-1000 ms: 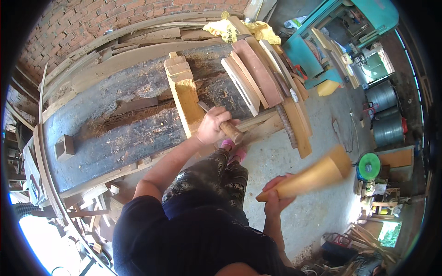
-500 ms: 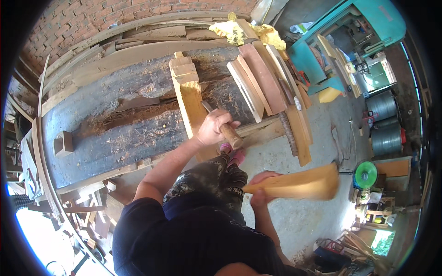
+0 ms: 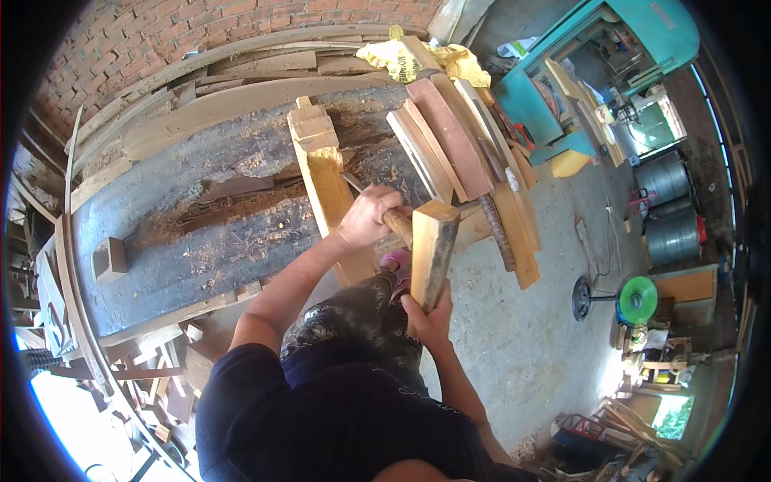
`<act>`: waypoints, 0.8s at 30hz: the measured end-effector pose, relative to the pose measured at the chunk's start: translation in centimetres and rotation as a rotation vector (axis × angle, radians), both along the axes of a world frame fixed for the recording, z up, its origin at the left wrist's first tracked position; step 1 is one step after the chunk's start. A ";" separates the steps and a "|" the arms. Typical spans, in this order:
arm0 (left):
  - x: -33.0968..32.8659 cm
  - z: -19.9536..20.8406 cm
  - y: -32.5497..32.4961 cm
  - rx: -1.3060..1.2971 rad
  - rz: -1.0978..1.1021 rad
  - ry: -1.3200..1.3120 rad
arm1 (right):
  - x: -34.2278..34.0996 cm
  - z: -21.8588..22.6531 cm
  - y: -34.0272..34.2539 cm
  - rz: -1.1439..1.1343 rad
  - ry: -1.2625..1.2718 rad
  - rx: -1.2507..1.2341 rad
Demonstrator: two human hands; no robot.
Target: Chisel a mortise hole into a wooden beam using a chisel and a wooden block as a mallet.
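My left hand (image 3: 369, 217) is wrapped round the wooden handle of a chisel (image 3: 397, 226). Its metal blade points toward a long yellowish wooden beam (image 3: 323, 189), which lies across the dark bench top and has a rough cut recess in its upper face. Whether the blade's tip touches the wood is hard to tell. In my right hand (image 3: 431, 320) is a thick block-like wooden mallet (image 3: 434, 251), gripped at its narrow end and held upright. Its wide end overlaps the butt of the chisel handle in view; contact between them cannot be made out.
Wood chips litter the dark bench top (image 3: 161, 277). A small wooden block (image 3: 109, 260) sits on its left. Several planks (image 3: 450, 136) lie at the bench's right end, near a yellow sack (image 3: 462, 63). A green fan (image 3: 637, 300) stands on the floor at right; wood scraps (image 3: 177, 361) lie at lower left.
The wooden mallet has swung from the right in toward the chisel's handle end, turning from level to upright. My left hand keeps the chisel at nearly the same spot.
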State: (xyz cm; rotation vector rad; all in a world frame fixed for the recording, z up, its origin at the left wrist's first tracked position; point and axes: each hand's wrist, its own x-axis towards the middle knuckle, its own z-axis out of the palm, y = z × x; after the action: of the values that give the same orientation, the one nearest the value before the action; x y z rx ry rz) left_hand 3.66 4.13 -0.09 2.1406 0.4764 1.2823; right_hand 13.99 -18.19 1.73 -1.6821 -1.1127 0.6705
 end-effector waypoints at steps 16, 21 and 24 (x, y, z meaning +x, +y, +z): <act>0.2 0.3 -1.7 -0.015 -0.161 0.174 | -0.5 0.9 -1.2 -0.075 0.021 0.018; -0.3 -1.3 -1.2 -0.035 -0.111 0.157 | 0.4 3.6 -2.9 0.078 0.146 0.374; 0.4 -0.8 -1.3 0.034 -0.133 0.077 | 1.9 -0.9 -2.0 0.132 0.027 0.545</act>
State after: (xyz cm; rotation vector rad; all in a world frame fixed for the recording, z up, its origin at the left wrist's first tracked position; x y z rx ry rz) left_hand 4.09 2.84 -0.92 2.2172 0.3388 1.1454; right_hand 15.91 -20.23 0.82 -1.1397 -1.2586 0.4172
